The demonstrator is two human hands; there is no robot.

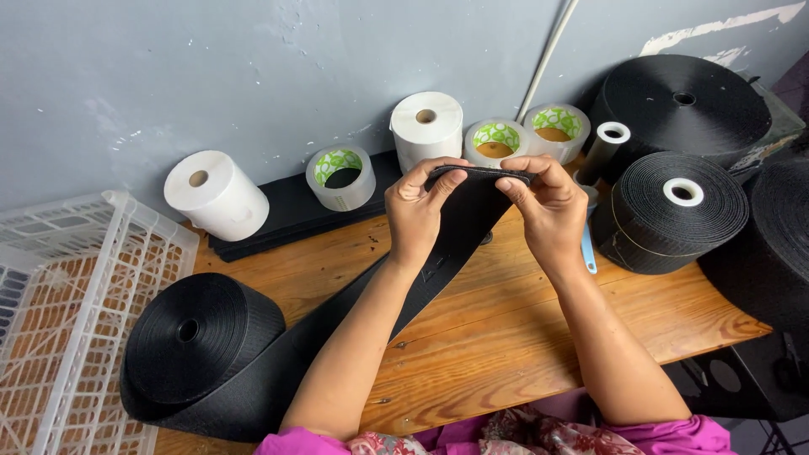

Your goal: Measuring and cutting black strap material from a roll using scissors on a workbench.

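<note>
Two hands pinching black strap (459,221), ends hidden

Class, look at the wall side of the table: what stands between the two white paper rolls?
In the head view, a clear tape roll with a green-patterned core stands between the left white roll and the upright white roll.

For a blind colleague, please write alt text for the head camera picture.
Two bare hands, left hand and right hand, pinch the end of a wide black strap above a wooden table. The strap runs from a big black roll at left; white rolls and tape rolls stand by the grey wall.
</note>
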